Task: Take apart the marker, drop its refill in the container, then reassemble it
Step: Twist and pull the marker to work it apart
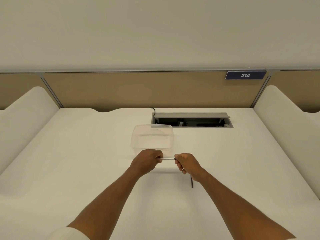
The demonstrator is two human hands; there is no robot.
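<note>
Head view: both hands (150, 159) (186, 163) hold marker (167, 158) near container (152, 137).

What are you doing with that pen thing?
A person is holding a thin white marker sideways over a white desk, one end in the left hand and the other in the right hand. It looks like they are pulling or twisting it apart, or perhaps putting it back together. A thin black stick, maybe the refill, shows below the right hand. Just behind the hands sits a clear plastic container, which looks empty.
</note>
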